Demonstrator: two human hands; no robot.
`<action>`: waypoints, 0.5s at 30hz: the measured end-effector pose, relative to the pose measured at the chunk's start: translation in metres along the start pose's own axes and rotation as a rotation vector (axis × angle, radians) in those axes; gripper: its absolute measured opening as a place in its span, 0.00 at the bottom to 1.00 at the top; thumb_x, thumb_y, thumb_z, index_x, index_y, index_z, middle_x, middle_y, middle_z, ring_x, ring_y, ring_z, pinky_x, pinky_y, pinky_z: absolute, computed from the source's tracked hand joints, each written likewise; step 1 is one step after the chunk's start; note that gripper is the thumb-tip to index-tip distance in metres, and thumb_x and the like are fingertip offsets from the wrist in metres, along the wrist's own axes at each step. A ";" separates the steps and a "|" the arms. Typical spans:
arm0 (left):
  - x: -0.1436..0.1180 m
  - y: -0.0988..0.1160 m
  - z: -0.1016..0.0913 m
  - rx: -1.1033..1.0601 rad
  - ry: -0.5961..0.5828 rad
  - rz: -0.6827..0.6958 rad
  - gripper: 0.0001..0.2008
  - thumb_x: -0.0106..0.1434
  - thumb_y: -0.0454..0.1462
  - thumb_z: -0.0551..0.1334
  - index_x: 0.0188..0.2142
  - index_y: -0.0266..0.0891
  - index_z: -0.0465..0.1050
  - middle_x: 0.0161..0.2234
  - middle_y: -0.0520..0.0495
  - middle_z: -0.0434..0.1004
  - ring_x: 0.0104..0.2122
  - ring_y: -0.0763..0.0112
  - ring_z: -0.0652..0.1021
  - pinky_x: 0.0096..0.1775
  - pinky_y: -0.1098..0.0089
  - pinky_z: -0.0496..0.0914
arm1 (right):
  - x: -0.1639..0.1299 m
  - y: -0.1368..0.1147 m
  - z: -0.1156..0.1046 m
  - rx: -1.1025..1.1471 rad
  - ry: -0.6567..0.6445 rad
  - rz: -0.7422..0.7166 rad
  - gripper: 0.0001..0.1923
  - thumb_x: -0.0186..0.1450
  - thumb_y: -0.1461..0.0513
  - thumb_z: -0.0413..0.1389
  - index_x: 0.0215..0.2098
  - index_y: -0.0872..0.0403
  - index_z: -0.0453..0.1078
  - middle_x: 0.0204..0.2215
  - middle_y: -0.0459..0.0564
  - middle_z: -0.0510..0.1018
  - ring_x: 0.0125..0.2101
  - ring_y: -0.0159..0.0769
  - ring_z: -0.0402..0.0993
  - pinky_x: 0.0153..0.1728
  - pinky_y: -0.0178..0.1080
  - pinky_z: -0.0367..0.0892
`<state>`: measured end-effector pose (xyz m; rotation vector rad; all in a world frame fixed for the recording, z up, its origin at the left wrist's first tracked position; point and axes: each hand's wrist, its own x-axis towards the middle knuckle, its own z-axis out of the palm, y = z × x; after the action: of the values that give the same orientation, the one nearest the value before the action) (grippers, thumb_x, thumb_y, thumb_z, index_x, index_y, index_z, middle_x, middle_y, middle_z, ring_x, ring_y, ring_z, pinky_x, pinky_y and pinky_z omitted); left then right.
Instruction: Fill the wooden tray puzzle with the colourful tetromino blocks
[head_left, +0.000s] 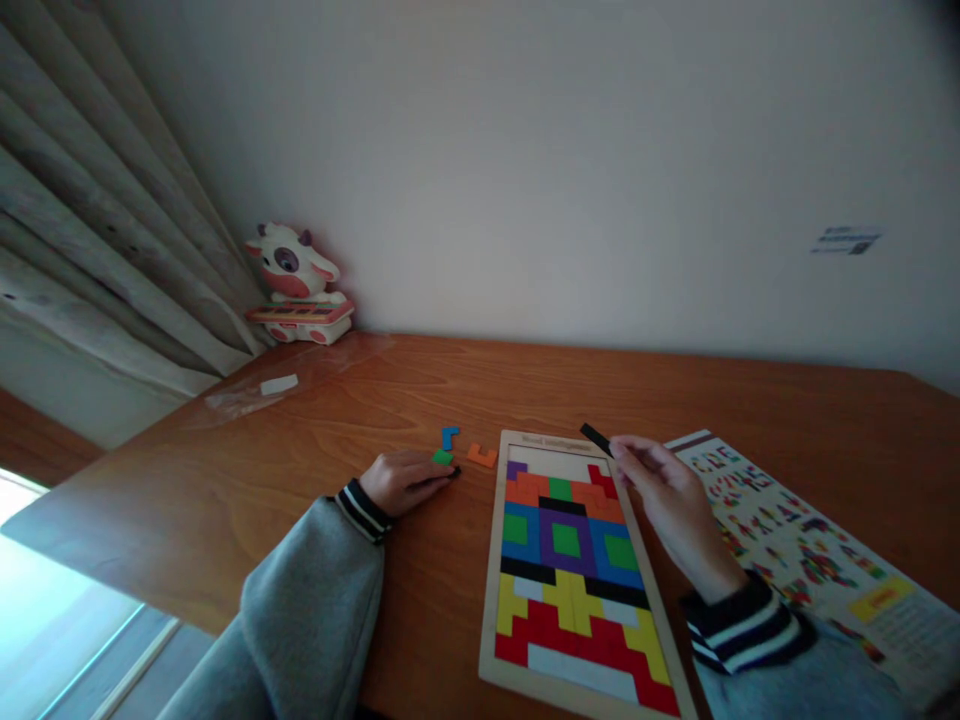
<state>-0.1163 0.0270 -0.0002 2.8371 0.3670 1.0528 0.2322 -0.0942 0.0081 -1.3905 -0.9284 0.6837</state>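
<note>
Between right fingertips [626,455], pinched a black bar [596,438] above the tray [495,560]. Under left hand [405,480], pressed a green piece [442,457] to the bench [225,480]. Best lowered flat, aligned with the bare top row just left.

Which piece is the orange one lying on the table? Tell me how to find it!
Start at the puzzle board on the wooden table. Just off its top left corner lie three loose pieces, near the left hand. The orange piece lies nearest the board; its neighbours are a blue piece and a green piece.
</note>
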 end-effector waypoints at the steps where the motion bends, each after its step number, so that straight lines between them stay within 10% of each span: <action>1: 0.000 0.000 0.000 -0.004 0.000 -0.006 0.10 0.67 0.35 0.62 0.47 0.40 0.78 0.38 0.46 0.84 0.36 0.71 0.83 0.40 0.74 0.78 | 0.000 0.001 0.000 0.011 0.000 0.006 0.22 0.56 0.46 0.64 0.39 0.53 0.75 0.35 0.51 0.80 0.34 0.37 0.75 0.37 0.38 0.71; 15: -0.008 0.009 0.006 -0.023 0.013 -0.099 0.12 0.67 0.34 0.62 0.48 0.41 0.77 0.41 0.45 0.84 0.38 0.69 0.83 0.41 0.72 0.79 | -0.003 -0.006 0.004 0.048 -0.012 0.047 0.25 0.55 0.46 0.65 0.43 0.53 0.75 0.37 0.52 0.81 0.34 0.39 0.77 0.37 0.41 0.75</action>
<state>-0.1170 0.0165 -0.0084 2.7610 0.4878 1.0496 0.2260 -0.0953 0.0131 -1.3707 -0.8864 0.7458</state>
